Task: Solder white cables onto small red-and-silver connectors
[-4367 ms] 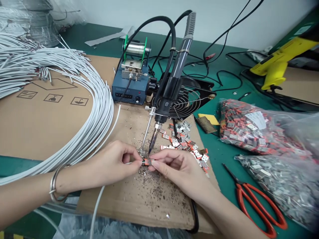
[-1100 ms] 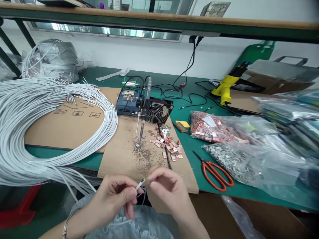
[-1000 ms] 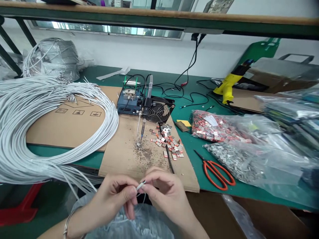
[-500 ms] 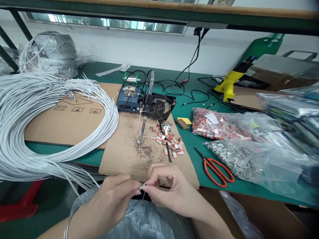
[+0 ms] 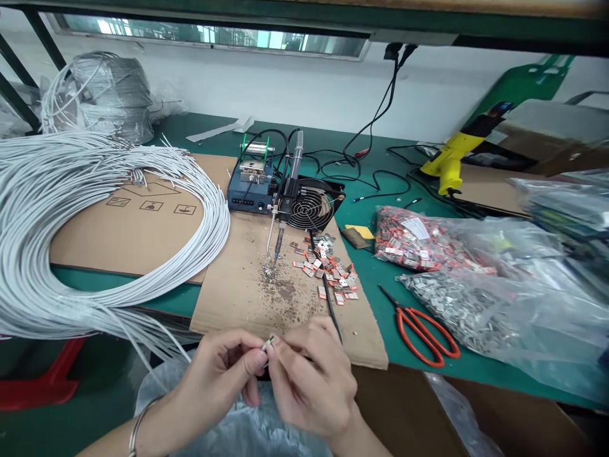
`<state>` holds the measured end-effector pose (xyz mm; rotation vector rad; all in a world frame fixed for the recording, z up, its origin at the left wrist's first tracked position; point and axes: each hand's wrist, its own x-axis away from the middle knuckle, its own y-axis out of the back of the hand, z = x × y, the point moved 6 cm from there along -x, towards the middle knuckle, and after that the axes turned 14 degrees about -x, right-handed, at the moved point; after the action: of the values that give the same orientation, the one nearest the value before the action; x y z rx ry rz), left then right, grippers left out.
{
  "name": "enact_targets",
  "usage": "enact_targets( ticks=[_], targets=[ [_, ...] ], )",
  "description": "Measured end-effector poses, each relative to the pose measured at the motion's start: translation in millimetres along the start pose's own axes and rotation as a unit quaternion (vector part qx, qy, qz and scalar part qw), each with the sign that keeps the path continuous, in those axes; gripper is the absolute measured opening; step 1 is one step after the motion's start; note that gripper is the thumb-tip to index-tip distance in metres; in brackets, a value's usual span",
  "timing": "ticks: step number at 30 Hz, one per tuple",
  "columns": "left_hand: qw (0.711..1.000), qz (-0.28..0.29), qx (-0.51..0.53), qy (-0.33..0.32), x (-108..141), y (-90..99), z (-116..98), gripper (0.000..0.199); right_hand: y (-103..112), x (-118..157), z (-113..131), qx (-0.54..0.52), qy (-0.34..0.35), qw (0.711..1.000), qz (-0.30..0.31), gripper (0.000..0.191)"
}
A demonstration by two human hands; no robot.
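My left hand (image 5: 221,374) pinches the end of a thin white cable (image 5: 265,346) near the front edge of the cardboard. Against it, my right hand (image 5: 311,374) is closed with thumb and fingertips on the same cable end, where a small green bit shows. The fingertips of both hands nearly touch. Beyond them, a soldering iron (image 5: 280,238) points down in its stand over solder crumbs on the cardboard sheet (image 5: 228,285). Small orange and metal parts (image 5: 333,273) lie scattered to the right of its tip.
A big coil of white cables (image 5: 190,270) covers the left side. A blue solder station (image 5: 247,193) and a black fan (image 5: 311,206) stand behind. Orange-handled scissors (image 5: 428,336), bags of parts (image 5: 413,241) and a yellow tool (image 5: 447,162) are on the right.
My right hand has turned and its fingers have closed in around the cable end. My left hand has shifted slightly. The view has moved a little.
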<state>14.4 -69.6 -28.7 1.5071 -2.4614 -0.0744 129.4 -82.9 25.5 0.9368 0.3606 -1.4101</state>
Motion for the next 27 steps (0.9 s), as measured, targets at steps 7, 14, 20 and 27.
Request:
enact_targets(
  ticks=[7, 14, 20, 27],
  targets=[
    [0.975, -0.033, -0.195, -0.100, 6, 9.9, -19, 0.022, 6, -18, -21, -0.166, -0.238, 0.951, 0.109, 0.010],
    [0.994, -0.037, -0.083, -0.065, 1, 1.6, -8, 0.022, 0, 0, -24, -0.226, -0.229, 0.946, -0.038, 0.016],
    [1.000, -0.009, -0.006, -0.027, 2, 3.4, -2, 0.021, 5, 8, -32, -0.329, -0.245, 0.903, -0.131, 0.021],
    [0.985, 0.124, 0.103, 0.057, 4, -1.3, 3, 0.038, 5, -7, -27, -0.240, -0.278, 0.925, 0.094, 0.005]
  ],
)
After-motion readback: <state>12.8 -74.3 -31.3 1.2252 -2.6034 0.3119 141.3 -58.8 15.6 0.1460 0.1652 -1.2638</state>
